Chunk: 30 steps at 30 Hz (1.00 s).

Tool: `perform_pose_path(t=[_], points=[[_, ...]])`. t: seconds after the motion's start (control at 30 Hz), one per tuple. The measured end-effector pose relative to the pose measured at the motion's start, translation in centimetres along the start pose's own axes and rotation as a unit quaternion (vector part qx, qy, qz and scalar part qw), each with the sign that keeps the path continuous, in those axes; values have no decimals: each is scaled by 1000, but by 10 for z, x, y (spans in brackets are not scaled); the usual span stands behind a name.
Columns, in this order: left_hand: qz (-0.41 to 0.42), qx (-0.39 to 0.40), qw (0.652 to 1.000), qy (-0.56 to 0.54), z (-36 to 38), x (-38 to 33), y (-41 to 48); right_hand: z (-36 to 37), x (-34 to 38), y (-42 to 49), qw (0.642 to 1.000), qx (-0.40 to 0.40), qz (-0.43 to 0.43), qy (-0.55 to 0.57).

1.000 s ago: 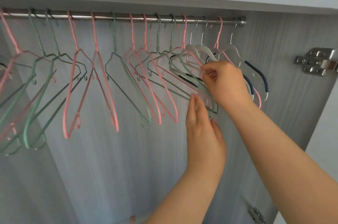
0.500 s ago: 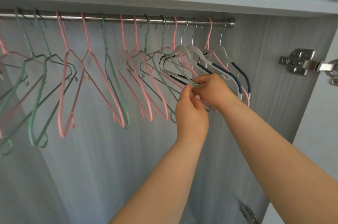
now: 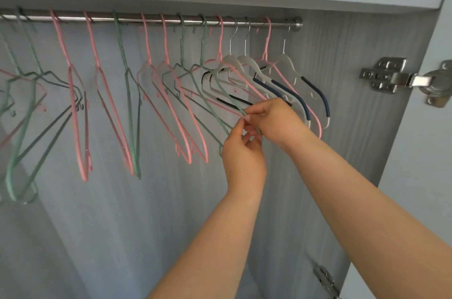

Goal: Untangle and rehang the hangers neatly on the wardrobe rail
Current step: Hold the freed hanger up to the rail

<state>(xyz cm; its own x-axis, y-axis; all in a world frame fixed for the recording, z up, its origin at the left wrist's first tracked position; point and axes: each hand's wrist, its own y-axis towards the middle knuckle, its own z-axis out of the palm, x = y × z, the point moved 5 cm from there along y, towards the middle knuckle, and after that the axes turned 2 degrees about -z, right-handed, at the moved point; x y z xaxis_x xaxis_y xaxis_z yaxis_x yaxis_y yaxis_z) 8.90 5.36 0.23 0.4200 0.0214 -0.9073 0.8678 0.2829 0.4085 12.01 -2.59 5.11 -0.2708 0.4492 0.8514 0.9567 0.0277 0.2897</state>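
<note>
At frame centre, a green hanger arm (image 3: 227, 97) is pinched by the left hand (image 3: 243, 152) and the right hand (image 3: 276, 120), fingertips touching. Behind, pink, green and white hangers (image 3: 247, 64) are crowded on the rail (image 3: 151, 20) across the upper frame; a hinge (image 3: 389, 76) is seen right.

We see a polished metal rail (image 3: 151, 20), glossy, catching bright streaks of light. Along it hang pink hangers (image 3: 168, 103) and green hangers (image 3: 129, 108), thin wire with a matt coating. Toward three o'clock on the rail hang white hangers (image 3: 288, 64) of smooth plastic, with bare shiny metal hooks and dark blue matt grip strips. The wardrobe back panel (image 3: 342, 66) is matt grey with a printed wood grain. At three o'clock sits a bright metal hinge (image 3: 389, 76).
</note>
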Motion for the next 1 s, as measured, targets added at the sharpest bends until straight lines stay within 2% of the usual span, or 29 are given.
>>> perform_pose_path(t=[0.4, 0.5, 0.57, 0.67, 0.77, 0.87, 0.93, 1.0], points=[[13, -12, 1000, 9, -17, -1, -3, 20, 11, -5, 1000, 16, -11, -16], [9, -9, 1000, 10, -17, -3, -5, 20, 12, -7, 999, 7, -20, -48], [-8, -2, 1000, -2, -16, -5, -8, 17, 18, -12, 990, -12, -51, -130], [-12, 8, 1000, 6, -14, -9, -12, 0, 34, -25, 957, -94, -133, -239], [45, 3, 997, 62, -13, -19, -21, -25, 46, -33, 946, -159, -168, -226], [122, 11, 991, 54, -6, -34, -40, -42, 43, -29, 953, -165, -150, -205], [120, 43, 992, 23, 4, -34, -46, -46, 40, -22, 956, -160, -149, -195], [80, 74, 994, 10, 18, -28, -44, -46, 36, -13, 959, -147, -151, -191]])
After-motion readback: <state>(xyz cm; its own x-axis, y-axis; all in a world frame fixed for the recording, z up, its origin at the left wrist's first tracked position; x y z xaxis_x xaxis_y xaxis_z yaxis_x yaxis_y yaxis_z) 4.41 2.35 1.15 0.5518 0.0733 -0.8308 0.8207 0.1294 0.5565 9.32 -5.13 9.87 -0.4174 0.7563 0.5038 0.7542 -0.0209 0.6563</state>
